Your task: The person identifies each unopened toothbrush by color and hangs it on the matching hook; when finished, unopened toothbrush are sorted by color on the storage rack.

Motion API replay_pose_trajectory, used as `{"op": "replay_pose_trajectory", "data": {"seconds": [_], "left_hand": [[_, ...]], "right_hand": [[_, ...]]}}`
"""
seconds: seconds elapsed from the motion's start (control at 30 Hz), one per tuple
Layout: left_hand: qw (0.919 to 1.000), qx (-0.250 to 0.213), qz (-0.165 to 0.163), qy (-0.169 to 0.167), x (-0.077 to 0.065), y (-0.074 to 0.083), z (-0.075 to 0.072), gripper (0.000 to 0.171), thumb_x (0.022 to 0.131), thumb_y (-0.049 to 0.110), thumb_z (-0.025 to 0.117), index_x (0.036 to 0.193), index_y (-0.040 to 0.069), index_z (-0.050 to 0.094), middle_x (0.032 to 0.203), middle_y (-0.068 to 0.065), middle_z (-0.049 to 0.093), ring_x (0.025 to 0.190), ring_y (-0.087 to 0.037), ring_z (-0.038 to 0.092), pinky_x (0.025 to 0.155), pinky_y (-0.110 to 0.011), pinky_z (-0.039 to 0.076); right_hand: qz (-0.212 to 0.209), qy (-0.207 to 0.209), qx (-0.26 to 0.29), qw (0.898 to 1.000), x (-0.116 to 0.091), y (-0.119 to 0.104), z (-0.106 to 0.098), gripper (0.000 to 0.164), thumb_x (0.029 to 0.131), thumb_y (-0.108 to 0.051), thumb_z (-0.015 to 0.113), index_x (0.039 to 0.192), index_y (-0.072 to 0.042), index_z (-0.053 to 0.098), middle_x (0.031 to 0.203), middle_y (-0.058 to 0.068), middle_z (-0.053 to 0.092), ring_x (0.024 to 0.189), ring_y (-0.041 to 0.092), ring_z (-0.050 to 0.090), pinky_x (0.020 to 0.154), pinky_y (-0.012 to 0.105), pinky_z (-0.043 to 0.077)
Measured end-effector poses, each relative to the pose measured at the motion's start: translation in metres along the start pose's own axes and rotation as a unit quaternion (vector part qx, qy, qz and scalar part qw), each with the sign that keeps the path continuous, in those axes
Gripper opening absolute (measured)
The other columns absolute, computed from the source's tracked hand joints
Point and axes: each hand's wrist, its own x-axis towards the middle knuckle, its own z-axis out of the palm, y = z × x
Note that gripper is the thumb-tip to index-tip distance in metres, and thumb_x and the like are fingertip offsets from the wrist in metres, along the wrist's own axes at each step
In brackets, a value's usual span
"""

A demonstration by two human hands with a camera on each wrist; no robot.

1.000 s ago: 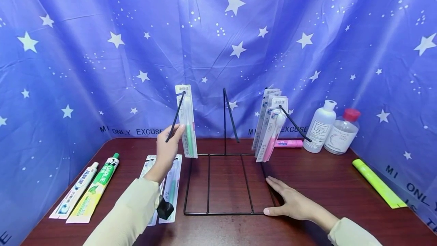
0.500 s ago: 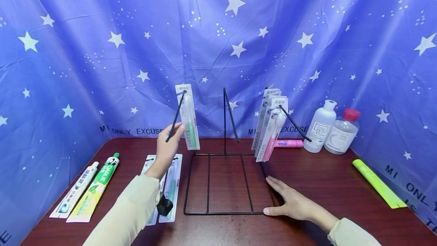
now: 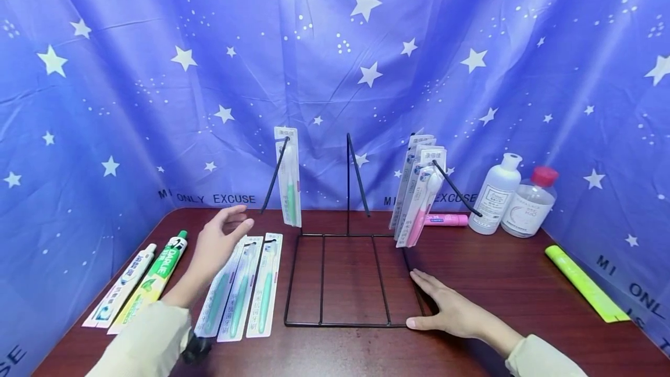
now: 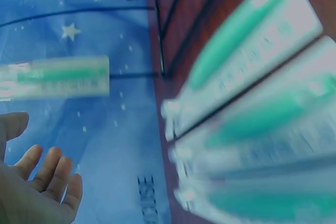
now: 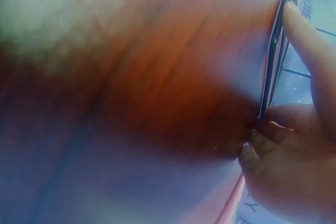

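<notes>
A packaged green toothbrush hangs from the left hook of a black wire rack. My left hand is in the air left of that hook, apart from it, with fingers loosely bent and nothing held. Below it, several green toothbrush packs lie side by side on the table; in the left wrist view these packs are blurred. My right hand rests on the right side of the rack's base, thumb at the front corner and fingers stretched along the side bar. Several toothbrush packs, a pink one frontmost, hang on the right hook.
Two toothpaste tubes, one green and yellow, one white, lie at the left. A white bottle, a red-capped bottle, a pink tube and a yellow-green tube are at the right. Starry cloth surrounds the table.
My left hand has let go of the hanging toothbrush pack and moved left and down toward the packs on the table. That pack slid back along the hook. My right hand stayed put.
</notes>
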Motion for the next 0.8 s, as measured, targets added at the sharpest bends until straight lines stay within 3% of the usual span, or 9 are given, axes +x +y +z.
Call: {"op": "replay_pose_trajectory", "data": {"seconds": [0.13,0.4,0.5,0.7,0.8], "left_hand": [[0.9997,0.025,-0.002,0.005,-0.01,-0.014,-0.017,0.05,0.089,0.039,0.056,0.127,0.006,0.049,0.113,-0.017,0.058,0.103,-0.029,0.055,0.081,-0.04,0.044],[0.9963,0.084,-0.017,-0.009,-0.031,-0.036,-0.047,0.052,0.088,0.035,0.058,0.126,0.001,0.049,0.112,-0.02,0.058,0.101,-0.031,0.056,0.073,-0.025,0.044],[0.9947,0.092,-0.037,-0.026,-0.037,-0.046,-0.05,0.056,0.087,0.039,0.058,0.126,-0.001,0.049,0.111,-0.02,0.058,0.101,-0.032,0.056,0.074,-0.027,0.045],[0.9871,0.134,-0.066,-0.06,-0.044,-0.063,-0.048,0.059,0.085,0.042,0.06,0.122,-0.004,0.052,0.101,-0.016,0.061,0.096,-0.032,0.057,0.079,-0.043,0.043],[0.9822,0.146,-0.084,-0.083,-0.047,-0.069,-0.045,0.062,0.083,0.043,0.062,0.119,-0.007,0.052,0.098,-0.017,0.061,0.092,-0.031,0.057,0.075,-0.043,0.044]], "right_hand": [[0.003,-0.002,0.002,1.0,0.0,0.0,-0.001,0.092,0.076,-0.052,0.065,0.138,0.004,0.03,0.14,0.023,0.031,0.127,0.037,0.03,0.095,0.057,0.029],[0.004,-0.004,0.003,1.0,0.0,-0.001,-0.001,0.092,0.075,-0.052,0.065,0.139,0.004,0.03,0.141,0.023,0.03,0.127,0.038,0.03,0.095,0.057,0.029],[0.003,-0.004,0.0,1.0,0.001,-0.001,-0.001,0.092,0.075,-0.052,0.065,0.139,0.004,0.03,0.141,0.023,0.031,0.127,0.038,0.03,0.095,0.057,0.029],[-0.003,-0.002,-0.004,1.0,0.001,-0.001,0.0,0.092,0.075,-0.052,0.066,0.138,0.005,0.03,0.14,0.022,0.031,0.127,0.037,0.03,0.095,0.056,0.03],[-0.003,-0.001,-0.004,1.0,0.0,-0.001,0.0,0.092,0.075,-0.052,0.066,0.138,0.005,0.031,0.14,0.022,0.031,0.127,0.036,0.03,0.095,0.055,0.03]]}}
